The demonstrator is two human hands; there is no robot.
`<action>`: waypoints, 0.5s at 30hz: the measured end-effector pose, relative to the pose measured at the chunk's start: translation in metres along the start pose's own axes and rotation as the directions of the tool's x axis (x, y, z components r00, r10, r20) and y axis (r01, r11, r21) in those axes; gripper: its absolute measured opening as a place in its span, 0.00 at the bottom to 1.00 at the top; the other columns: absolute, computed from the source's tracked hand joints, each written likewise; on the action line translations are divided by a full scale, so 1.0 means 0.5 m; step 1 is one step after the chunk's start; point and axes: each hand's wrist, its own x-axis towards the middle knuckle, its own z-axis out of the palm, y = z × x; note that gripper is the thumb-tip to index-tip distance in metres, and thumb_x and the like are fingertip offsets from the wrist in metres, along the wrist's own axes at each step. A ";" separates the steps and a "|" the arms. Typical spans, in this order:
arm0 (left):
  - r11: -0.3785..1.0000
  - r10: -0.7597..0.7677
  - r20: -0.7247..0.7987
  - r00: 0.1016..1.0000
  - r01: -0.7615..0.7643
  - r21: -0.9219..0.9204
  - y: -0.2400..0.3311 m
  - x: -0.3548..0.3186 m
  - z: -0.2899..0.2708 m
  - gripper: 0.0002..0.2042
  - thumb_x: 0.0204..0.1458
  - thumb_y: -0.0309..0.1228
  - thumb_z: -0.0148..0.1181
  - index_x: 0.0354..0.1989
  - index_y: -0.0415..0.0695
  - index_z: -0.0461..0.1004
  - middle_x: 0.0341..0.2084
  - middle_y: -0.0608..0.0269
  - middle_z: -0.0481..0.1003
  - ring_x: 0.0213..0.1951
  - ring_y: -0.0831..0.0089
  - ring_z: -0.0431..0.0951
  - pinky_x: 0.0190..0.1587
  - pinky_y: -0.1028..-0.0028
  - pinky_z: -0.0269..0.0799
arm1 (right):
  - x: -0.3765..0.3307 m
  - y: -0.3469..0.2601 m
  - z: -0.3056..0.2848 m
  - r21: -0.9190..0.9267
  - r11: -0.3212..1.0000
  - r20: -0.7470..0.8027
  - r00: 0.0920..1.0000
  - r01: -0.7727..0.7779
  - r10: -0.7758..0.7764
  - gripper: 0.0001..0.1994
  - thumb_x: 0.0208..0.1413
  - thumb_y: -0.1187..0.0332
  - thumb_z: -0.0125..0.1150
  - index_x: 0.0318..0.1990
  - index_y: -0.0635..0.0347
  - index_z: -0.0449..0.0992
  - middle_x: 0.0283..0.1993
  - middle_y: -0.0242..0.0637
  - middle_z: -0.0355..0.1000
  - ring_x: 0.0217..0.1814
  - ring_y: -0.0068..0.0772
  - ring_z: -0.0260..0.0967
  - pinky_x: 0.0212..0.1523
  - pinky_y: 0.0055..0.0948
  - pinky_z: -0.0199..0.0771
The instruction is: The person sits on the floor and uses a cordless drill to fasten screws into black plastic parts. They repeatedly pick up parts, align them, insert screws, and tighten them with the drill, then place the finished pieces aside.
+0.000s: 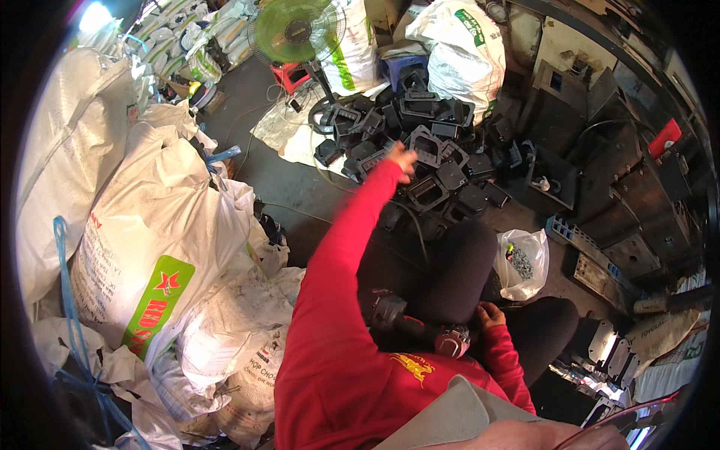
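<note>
My left hand (403, 162) is stretched out over a heap of black plastic frames and housings (452, 175), its fingers apart beside an open black frame (426, 145). Whether it touches that frame I cannot tell. My right hand (491, 315) is low by my bent legs, its fingers curled in; anything inside them is hidden. Across my lap lies a dark cordless power driver (420, 327), with neither hand on it. To the right of my knee stands a white plastic bag (523, 264) of small grey metal pieces, likely screws.
Large white woven sacks (142, 232) crowd the left side. A green fan (296, 30) and another full sack (461, 52) stand beyond the heap. Dark metal blocks (555, 97) and a blue-edged rack (581, 244) are at the right. A thin cable crosses the floor.
</note>
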 end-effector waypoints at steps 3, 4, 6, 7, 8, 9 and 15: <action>0.963 -0.195 0.430 0.882 0.087 0.256 -0.084 -0.177 0.053 0.36 0.52 0.45 0.61 0.67 0.52 0.53 0.54 0.57 0.69 0.48 0.60 0.75 0.37 0.62 0.75 | -0.016 -0.010 -0.003 -0.030 0.993 -0.029 0.993 0.115 -0.116 0.12 0.57 0.66 0.60 0.44 0.64 0.77 0.37 0.34 0.77 0.37 0.23 0.72 0.41 0.26 0.73; 0.934 -0.185 0.534 0.825 -0.022 0.358 -0.104 -0.235 0.056 0.35 0.52 0.45 0.61 0.67 0.50 0.55 0.54 0.57 0.69 0.48 0.62 0.75 0.37 0.64 0.74 | -0.026 -0.018 -0.008 -0.042 0.989 -0.038 0.989 0.143 -0.144 0.11 0.57 0.67 0.59 0.44 0.64 0.78 0.36 0.34 0.77 0.37 0.22 0.72 0.41 0.25 0.72; 0.872 -0.218 0.650 0.728 -0.154 0.465 -0.124 -0.337 0.063 0.34 0.52 0.45 0.61 0.66 0.48 0.57 0.54 0.57 0.69 0.47 0.65 0.75 0.39 0.66 0.74 | -0.054 -0.043 -0.022 -0.028 0.991 -0.080 0.988 0.133 -0.135 0.10 0.58 0.69 0.58 0.43 0.64 0.78 0.36 0.34 0.78 0.37 0.21 0.72 0.40 0.24 0.73; 0.871 -0.229 0.688 0.688 -0.172 0.461 -0.134 -0.389 0.066 0.34 0.53 0.45 0.61 0.66 0.47 0.57 0.55 0.56 0.69 0.48 0.65 0.75 0.41 0.67 0.74 | -0.072 -0.058 -0.028 0.001 0.984 -0.099 0.979 0.178 -0.177 0.10 0.58 0.69 0.58 0.43 0.65 0.78 0.35 0.34 0.77 0.37 0.21 0.73 0.40 0.23 0.73; 0.812 -0.081 0.672 0.736 -0.342 0.473 -0.142 -0.438 0.068 0.33 0.52 0.45 0.60 0.65 0.47 0.58 0.53 0.54 0.71 0.47 0.62 0.76 0.42 0.66 0.74 | -0.096 -0.076 -0.041 0.084 0.978 -0.087 0.980 0.189 -0.182 0.10 0.58 0.69 0.57 0.43 0.65 0.78 0.35 0.35 0.77 0.37 0.22 0.74 0.40 0.23 0.74; 0.740 0.083 0.691 0.718 -0.508 0.440 -0.146 -0.478 0.074 0.32 0.52 0.45 0.60 0.63 0.47 0.60 0.51 0.52 0.72 0.46 0.59 0.76 0.43 0.65 0.74 | -0.113 -0.098 -0.049 0.051 0.981 -0.118 0.976 0.189 -0.182 0.11 0.58 0.69 0.57 0.43 0.65 0.78 0.35 0.35 0.78 0.38 0.23 0.74 0.42 0.25 0.74; 0.322 0.399 0.675 0.621 -0.784 0.531 -0.166 -0.556 0.168 0.37 0.45 0.40 0.66 0.62 0.37 0.57 0.56 0.37 0.63 0.58 0.45 0.63 0.59 0.57 0.59 | -0.295 -0.206 -0.148 -0.414 0.774 -0.360 0.695 0.479 -0.622 0.09 0.57 0.69 0.58 0.43 0.61 0.78 0.40 0.43 0.77 0.41 0.39 0.76 0.41 0.32 0.76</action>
